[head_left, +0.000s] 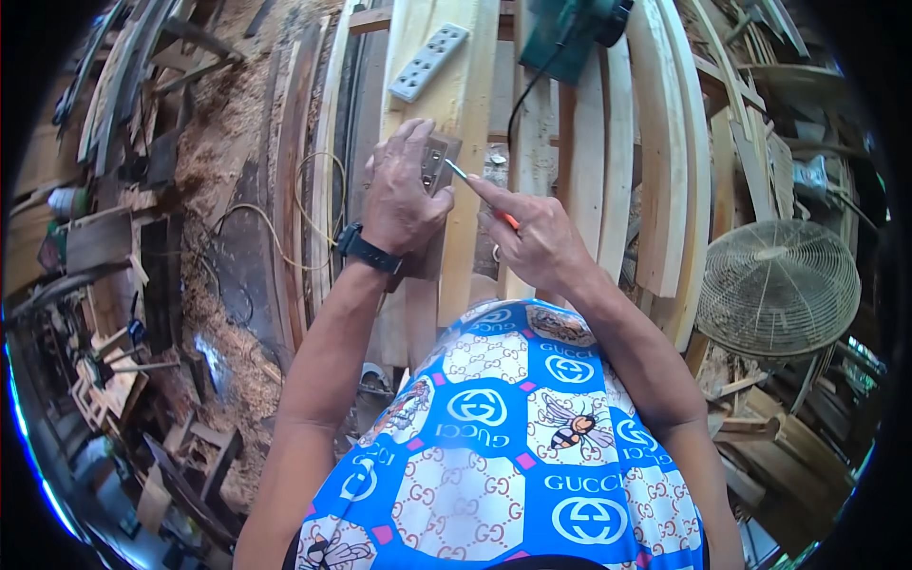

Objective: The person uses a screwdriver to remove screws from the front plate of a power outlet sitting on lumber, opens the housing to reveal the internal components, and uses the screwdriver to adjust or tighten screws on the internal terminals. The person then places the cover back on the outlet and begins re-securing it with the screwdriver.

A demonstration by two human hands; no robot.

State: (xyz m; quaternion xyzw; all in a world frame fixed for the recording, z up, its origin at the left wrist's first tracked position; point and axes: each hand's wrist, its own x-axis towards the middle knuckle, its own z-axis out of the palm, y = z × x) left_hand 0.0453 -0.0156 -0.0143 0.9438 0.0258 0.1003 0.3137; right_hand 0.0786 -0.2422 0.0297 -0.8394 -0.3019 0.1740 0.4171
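Observation:
My left hand (404, 180) is closed over a brown wooden block (446, 150), holding it down on a pale plank (464, 214). Small metal contacts show in a dark recess of the block, beside my fingers. In my right hand (541, 237) is a screwdriver (456, 170) with an orange handle, mostly hidden by the fingers. My index finger lies along its shaft, and its tip is at the block's recess. Farther up the plank lies a white socket strip cover (429, 63) with several holes. A dark watch (369, 249) is on my left wrist.
A green power tool (560, 43) with a black cord sits at the far side. Long planks (655, 142) run beside my right arm, near a round wire fan (779, 290). Sawdust (228, 114) and a loose yellow cable (271, 237) lie on the left, with scrap wood around.

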